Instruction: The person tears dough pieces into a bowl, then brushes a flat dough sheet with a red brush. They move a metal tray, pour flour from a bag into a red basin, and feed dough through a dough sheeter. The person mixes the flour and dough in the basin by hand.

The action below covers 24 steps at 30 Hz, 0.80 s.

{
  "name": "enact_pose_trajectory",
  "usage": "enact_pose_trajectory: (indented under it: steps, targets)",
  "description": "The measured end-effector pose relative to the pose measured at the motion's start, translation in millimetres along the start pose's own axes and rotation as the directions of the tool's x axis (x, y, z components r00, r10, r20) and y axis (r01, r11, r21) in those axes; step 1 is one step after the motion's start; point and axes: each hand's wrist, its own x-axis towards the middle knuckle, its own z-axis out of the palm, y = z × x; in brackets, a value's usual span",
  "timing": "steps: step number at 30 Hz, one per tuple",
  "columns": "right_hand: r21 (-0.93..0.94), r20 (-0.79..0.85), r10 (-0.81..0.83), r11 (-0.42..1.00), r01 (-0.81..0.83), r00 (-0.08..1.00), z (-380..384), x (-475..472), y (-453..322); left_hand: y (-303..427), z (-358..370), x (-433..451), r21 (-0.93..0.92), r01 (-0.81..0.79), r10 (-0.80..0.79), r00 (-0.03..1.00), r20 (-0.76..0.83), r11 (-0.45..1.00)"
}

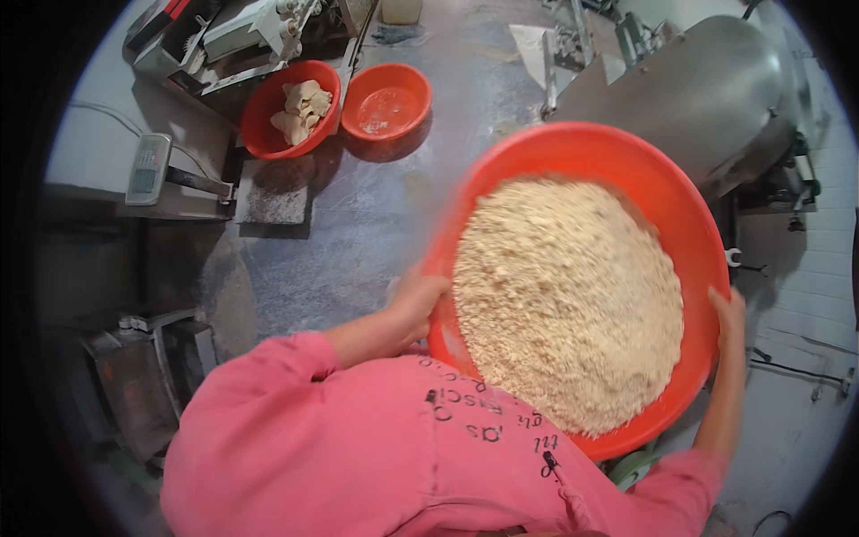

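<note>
A large red plastic basin (694, 221) is held up in front of my body, with a hand at either side. Pale crumbly dough (570, 302) fills much of it, blurred by motion. My left hand (419, 302) grips the left rim, thumb on top and the fingers partly hidden below. On the right rim, my right hand (731, 312) has its thumb over the edge, its fingers out of sight behind the wall. The near side of the basin is close against my pink sweatshirt (322, 443).
At the upper left, a red basin with dough pieces (302, 111) stands beside a red basin with pale residue (386, 101). A scale display (149, 169) and its platform (274, 191) are below them. A large metal machine (698, 87) stands right; a roller machine (248, 33) stands far left.
</note>
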Motion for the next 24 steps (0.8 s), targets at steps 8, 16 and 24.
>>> enact_pose_trajectory:
  steps: [8,16,24]
  targets:
    - [-0.402,0.242,-0.144,0.885,0.234,0.96,110,183,62,-117,34,40,-0.122,-0.064,0.014,0.929,-0.369,0.99]
    - [-0.357,0.353,-0.103,0.904,0.236,0.93,152,177,100,-178,-11,105,-0.052,-0.015,-0.013,0.869,-0.496,0.999]
    - [-0.256,0.445,0.044,0.963,0.08,0.895,164,167,147,-200,-45,137,0.274,0.209,-0.055,0.876,-0.48,0.939]
